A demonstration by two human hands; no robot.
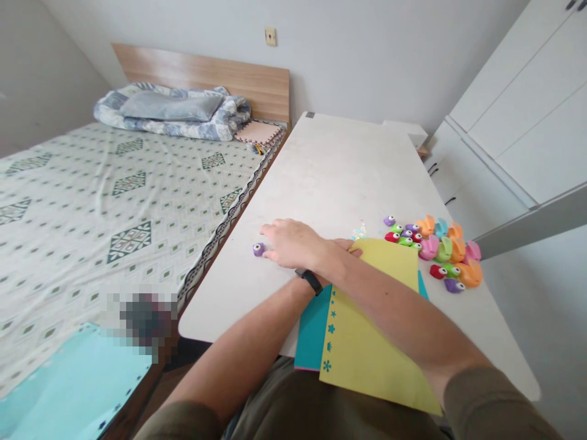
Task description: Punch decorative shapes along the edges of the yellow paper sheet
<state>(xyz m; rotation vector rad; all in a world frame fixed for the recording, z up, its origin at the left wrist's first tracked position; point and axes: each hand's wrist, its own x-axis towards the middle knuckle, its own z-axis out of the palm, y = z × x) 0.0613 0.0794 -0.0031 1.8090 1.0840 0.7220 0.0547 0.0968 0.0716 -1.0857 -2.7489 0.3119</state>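
Right hand [288, 243] sits half-open beside purple punch [258, 249], left hand [346, 244], grip unclear, at yellow paper [367, 351] pointing lengthwise forward.

Matt, Shiny and Soft Together

The yellow sheet [371, 342] looks like smooth, matt paper, and so does the teal sheet [312, 327]. The punches [428, 247] are hard, shiny plastic. The tabletop [339, 165] is smooth with a dull sheen, the headboard [206, 72] wood-grained and lightly glossy. From here the bedspread [169, 183] seems thin, creased cloth, the sleeves [477, 397] matt fabric.
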